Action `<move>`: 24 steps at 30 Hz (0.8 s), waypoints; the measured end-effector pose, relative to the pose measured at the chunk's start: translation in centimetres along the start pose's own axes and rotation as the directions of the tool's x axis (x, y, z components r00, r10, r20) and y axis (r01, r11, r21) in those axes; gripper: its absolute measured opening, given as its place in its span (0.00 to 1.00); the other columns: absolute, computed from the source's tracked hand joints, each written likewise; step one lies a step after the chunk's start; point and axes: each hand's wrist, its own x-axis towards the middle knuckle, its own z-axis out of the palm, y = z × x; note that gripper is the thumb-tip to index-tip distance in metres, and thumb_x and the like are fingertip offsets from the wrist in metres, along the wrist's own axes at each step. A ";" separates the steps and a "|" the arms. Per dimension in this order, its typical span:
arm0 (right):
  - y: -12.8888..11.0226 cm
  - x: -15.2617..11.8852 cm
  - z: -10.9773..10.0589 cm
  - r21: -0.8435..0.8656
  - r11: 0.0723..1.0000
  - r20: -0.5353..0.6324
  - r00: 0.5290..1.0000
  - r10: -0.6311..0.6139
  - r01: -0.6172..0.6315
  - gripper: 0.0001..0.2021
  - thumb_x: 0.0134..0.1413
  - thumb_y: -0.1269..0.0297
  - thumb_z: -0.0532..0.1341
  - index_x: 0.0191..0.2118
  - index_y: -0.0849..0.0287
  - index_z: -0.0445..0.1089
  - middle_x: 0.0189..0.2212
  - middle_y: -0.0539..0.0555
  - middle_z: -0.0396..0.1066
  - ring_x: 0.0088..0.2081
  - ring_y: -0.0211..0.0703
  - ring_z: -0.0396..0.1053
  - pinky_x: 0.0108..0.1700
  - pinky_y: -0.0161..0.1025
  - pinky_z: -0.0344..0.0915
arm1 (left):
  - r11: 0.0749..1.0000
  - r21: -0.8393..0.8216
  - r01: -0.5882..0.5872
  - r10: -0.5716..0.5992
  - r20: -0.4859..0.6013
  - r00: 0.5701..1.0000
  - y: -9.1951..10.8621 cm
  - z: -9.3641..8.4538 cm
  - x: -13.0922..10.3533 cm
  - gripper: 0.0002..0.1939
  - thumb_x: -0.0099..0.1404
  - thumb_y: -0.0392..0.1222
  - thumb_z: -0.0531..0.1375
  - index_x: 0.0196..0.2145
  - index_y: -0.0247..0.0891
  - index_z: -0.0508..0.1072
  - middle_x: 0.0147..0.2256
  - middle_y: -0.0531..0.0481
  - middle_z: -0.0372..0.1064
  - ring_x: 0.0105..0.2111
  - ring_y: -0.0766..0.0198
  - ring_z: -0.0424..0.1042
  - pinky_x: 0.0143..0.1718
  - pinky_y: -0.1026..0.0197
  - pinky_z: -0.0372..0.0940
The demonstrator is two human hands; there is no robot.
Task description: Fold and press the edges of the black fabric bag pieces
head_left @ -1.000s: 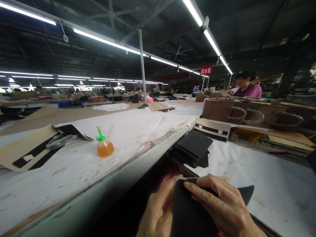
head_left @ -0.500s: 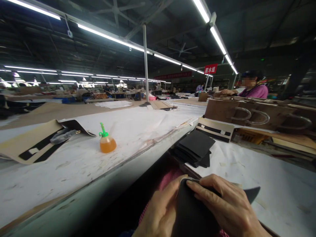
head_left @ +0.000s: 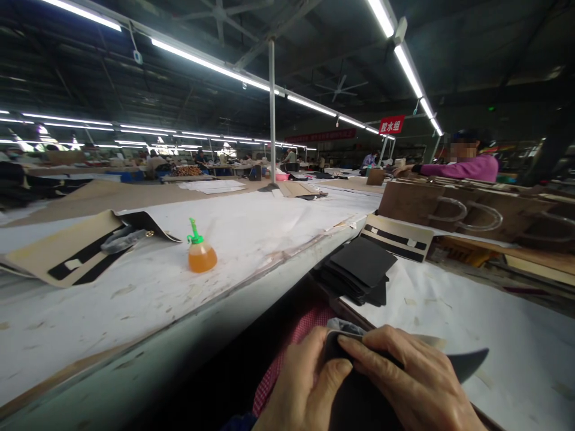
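Low in the view, a black leather-like panel [head_left: 359, 398] is bent over at its top edge between my two hands. My left hand [head_left: 308, 383] grips its left side, with the thumb now lying across the black face. On the other side, my right hand [head_left: 413, 374] presses its fingertips onto the panel near the folded edge. A pointed dark end of the panel sticks out past the right hand. Crumpled clear plastic [head_left: 345, 325] shows just behind the fold. The panel's lower part runs out of view.
A stack of black pieces [head_left: 359, 263] and a beige panel with black strips [head_left: 398, 236] lie beyond my hands. Brown bags [head_left: 411, 200] stand at right, near a co-worker in purple. On the left table are an orange-liquid bottle [head_left: 202, 258] and another beige panel [head_left: 96, 233].
My left thumb has come over onto the panel's front face. Clear plastic now shows behind the fold. The co-worker's arm is stretched further out, and the whole view has shifted slightly.
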 end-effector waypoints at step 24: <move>-0.2 -0.3 0.2 0.107 0.993 0.028 0.998 0.048 -0.051 0.20 0.68 0.73 0.57 0.63 0.55 0.66 0.36 0.54 0.75 0.36 0.41 0.76 0.36 0.35 0.74 | 0.925 -0.020 -0.380 0.380 0.096 0.920 -0.9 -0.7 1.5 0.20 0.72 0.57 0.54 0.56 0.51 0.73 0.51 0.54 0.77 0.45 0.61 0.75 0.51 0.65 0.66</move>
